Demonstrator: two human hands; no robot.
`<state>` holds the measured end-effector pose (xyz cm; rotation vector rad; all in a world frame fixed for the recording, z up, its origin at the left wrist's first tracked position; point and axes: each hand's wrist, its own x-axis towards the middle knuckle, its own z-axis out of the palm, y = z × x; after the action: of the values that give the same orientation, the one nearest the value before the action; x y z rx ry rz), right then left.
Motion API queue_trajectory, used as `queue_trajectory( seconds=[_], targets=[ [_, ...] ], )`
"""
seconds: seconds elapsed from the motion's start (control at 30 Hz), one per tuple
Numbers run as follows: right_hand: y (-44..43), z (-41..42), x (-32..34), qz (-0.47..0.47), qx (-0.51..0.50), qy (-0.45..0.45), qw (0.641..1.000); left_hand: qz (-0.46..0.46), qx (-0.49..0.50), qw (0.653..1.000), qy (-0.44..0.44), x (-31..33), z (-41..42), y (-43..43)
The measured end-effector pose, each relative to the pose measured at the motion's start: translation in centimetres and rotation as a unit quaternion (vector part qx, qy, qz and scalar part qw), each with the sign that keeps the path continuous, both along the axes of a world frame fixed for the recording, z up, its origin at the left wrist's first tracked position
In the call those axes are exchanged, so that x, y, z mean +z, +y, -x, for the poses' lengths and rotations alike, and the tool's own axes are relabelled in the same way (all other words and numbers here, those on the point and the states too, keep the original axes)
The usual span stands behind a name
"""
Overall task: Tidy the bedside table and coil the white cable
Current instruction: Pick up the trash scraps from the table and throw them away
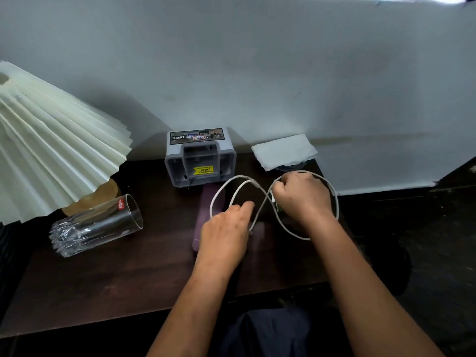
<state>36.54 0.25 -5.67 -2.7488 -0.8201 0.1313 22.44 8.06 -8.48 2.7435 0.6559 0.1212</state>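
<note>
Since the cable (334, 195) looks light, limp and springy, best held where loops cross, the right hand (301, 195) fists it there; whether the left hand (224, 231) pinches a loop, I cannot tell.

A bedroom corner at home: pleated lamp (51, 140) and drinking glass (98, 225) on a dark bedside table (116, 279).

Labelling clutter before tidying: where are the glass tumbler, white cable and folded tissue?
glass tumbler (98, 225), head view, middle of its side wall.
white cable (240, 176), head view, top of left loop.
folded tissue (284, 152), head view, centre of top face.
</note>
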Motion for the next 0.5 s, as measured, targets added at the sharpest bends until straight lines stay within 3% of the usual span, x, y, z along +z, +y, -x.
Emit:
queue_trajectory(
  seconds=[0.07, 0.13, 0.3, 0.4, 0.5],
  targets=[
    [0.1, 0.3, 0.3, -0.031, 0.01, 0.024, 0.999, 0.009, -0.003, 1.0, -0.004, 0.0, -0.1, -0.3],
    [-0.2, 0.0, 0.6, -0.118, -0.002, 0.107, 0.987, 0.015, -0.001, 1.0, 0.003, -0.1, -0.2, -0.4],
    [-2.4, -1.8, 2.0, -0.307, -0.084, 0.314, 0.895, 0.038, 0.007, 0.999, 0.006, -0.2, -0.7, -0.5],
    [-3.7, -2.3, 1.9, -0.329, -0.095, 0.422, 0.839, 0.043, 0.017, 0.999, 0.015, -0.2, -1.0, -0.5],
    [-4.5, -2.4, 2.0, -0.273, -0.04, 0.48, 0.833, 0.078, 0.037, 0.996, 0.014, -0.4, -1.4, -0.4]
  ],
)
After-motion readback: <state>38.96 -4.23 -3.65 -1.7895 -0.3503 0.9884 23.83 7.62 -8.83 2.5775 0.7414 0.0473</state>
